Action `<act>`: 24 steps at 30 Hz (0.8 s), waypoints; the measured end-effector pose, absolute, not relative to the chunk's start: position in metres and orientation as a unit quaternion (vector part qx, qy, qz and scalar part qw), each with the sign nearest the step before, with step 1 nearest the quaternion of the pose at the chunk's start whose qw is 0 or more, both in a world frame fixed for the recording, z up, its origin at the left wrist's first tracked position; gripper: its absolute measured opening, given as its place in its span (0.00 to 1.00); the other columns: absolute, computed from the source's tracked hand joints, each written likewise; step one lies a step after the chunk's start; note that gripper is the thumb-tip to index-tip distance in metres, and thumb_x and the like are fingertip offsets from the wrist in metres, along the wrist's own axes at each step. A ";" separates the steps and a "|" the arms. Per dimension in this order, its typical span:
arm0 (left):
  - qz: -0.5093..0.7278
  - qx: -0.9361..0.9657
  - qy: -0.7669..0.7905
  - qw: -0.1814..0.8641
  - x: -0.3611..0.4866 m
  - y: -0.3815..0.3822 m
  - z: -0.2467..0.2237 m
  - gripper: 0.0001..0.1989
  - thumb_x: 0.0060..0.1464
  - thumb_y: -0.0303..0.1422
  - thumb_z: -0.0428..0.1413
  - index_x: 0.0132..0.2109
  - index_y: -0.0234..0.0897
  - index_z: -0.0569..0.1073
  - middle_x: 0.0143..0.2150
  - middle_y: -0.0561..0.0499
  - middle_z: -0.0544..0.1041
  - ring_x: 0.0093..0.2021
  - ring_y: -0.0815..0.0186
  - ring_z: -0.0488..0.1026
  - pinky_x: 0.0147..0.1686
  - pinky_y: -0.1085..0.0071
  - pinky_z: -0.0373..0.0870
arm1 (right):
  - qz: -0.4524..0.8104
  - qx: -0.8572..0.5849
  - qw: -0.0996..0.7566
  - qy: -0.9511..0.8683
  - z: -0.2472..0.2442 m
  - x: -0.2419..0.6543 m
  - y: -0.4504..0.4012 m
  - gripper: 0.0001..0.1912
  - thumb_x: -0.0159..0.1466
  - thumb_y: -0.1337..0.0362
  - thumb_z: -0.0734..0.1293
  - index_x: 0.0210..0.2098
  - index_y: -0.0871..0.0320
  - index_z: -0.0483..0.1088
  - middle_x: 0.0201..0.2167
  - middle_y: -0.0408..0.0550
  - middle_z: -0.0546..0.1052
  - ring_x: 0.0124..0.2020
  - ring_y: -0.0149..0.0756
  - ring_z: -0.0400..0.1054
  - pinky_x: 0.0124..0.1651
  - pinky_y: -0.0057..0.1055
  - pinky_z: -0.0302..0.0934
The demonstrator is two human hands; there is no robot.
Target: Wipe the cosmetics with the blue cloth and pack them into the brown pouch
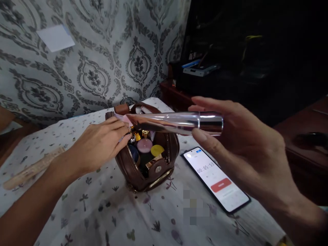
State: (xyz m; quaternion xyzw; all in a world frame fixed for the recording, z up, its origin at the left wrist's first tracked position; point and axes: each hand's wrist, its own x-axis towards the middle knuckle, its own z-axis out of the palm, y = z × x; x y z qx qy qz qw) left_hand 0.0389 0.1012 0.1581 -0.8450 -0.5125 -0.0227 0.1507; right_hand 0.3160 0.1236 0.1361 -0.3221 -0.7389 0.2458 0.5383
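Note:
My right hand (246, 147) pinches a shiny rose-coloured cosmetic tube (166, 123) by its capped end, between thumb and fingers. The tube lies level above the open brown makeup bag (133, 171). My left hand (102, 145) is closed over the bag's left rim, fingertips partly hidden. A pale pink, film-like piece (124, 119) shows beside its fingers. Inside the bag are a pink round item (144, 145), a yellow round item (157, 150), a gold-edged case (153, 162) and other small cosmetics. The tube hides part of the bag's far side.
A phone (217, 181) showing a running timer lies right of the bag, under my right hand. At left, a long beige patterned object (34, 167) rests on the printed cloth (102, 212). Behind are a patterned wall (94, 68) and a dark screen-like panel (256, 51).

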 end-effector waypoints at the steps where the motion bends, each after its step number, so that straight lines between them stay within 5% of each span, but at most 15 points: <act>1: -0.031 -0.845 -0.513 0.147 0.038 0.101 0.157 0.24 0.71 0.41 0.39 0.49 0.36 0.78 0.51 0.45 0.81 0.55 0.55 0.75 0.55 0.56 0.73 | 0.245 -0.320 0.530 -0.746 0.139 0.315 0.130 0.24 0.66 0.56 0.71 0.60 0.46 0.68 0.51 0.48 0.77 0.50 0.42 0.76 0.46 0.36 0.75; 4: -0.068 -0.843 -0.517 0.129 0.035 0.099 0.151 0.24 0.71 0.42 0.40 0.50 0.36 0.78 0.52 0.46 0.81 0.57 0.55 0.74 0.59 0.55 0.72 | 0.250 -0.305 0.517 -0.760 0.147 0.311 0.152 0.28 0.62 0.52 0.74 0.59 0.45 0.67 0.45 0.45 0.78 0.44 0.37 0.77 0.41 0.33 0.74; 10: -0.134 -0.836 -0.520 0.111 0.034 0.095 0.142 0.23 0.71 0.39 0.41 0.50 0.35 0.79 0.53 0.45 0.81 0.58 0.55 0.74 0.60 0.53 0.72 | 0.276 -0.247 0.461 -0.806 0.168 0.292 0.188 0.21 0.57 0.48 0.75 0.44 0.54 0.75 0.39 0.38 0.80 0.41 0.31 0.77 0.44 0.28 0.73; 16: -0.139 -0.833 -0.528 0.093 0.035 0.095 0.144 0.23 0.71 0.40 0.41 0.49 0.37 0.79 0.53 0.47 0.81 0.58 0.56 0.74 0.59 0.54 0.73 | 0.300 -0.243 0.343 -0.856 0.183 0.259 0.207 0.19 0.68 0.56 0.60 0.49 0.62 0.73 0.36 0.30 0.78 0.42 0.22 0.75 0.39 0.22 0.61; 21: -0.161 -0.829 -0.527 0.093 0.035 0.095 0.141 0.23 0.72 0.40 0.41 0.47 0.37 0.79 0.51 0.47 0.82 0.55 0.57 0.76 0.59 0.53 0.74 | 0.189 -0.224 0.272 -0.917 0.165 0.230 0.226 0.19 0.69 0.64 0.64 0.57 0.63 0.68 0.38 0.36 0.79 0.47 0.30 0.75 0.48 0.28 0.65; 24: -0.173 -0.829 -0.521 0.103 0.034 0.095 0.137 0.22 0.72 0.39 0.42 0.47 0.36 0.79 0.51 0.46 0.82 0.54 0.58 0.76 0.58 0.55 0.75 | 0.184 -0.207 0.240 -0.930 0.158 0.220 0.230 0.14 0.68 0.65 0.66 0.52 0.62 0.68 0.42 0.40 0.79 0.46 0.31 0.75 0.49 0.29 0.66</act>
